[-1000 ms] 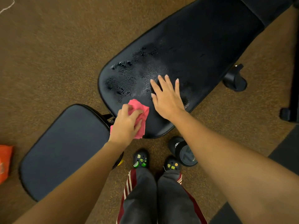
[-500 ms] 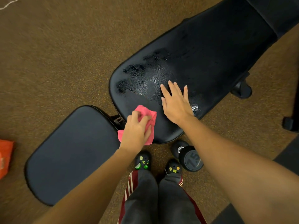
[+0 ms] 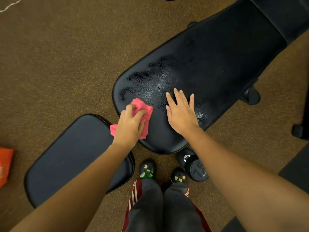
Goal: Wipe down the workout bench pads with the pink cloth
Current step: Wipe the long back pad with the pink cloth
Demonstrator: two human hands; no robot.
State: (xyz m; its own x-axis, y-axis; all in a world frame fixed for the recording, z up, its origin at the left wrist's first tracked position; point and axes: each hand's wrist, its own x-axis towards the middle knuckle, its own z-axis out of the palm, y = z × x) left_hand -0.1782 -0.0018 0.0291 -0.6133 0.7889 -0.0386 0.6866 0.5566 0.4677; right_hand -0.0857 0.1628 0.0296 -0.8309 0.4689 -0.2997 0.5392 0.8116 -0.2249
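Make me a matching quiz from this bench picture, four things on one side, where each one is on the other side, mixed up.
1 pink cloth
2 right hand
3 dumbbell
4 orange object

A on the floor beside the shoes
B flat on the wet long pad
C gripped by the left hand
D at the picture's left edge

Pairs: 1-C, 2-B, 3-A, 4-D.
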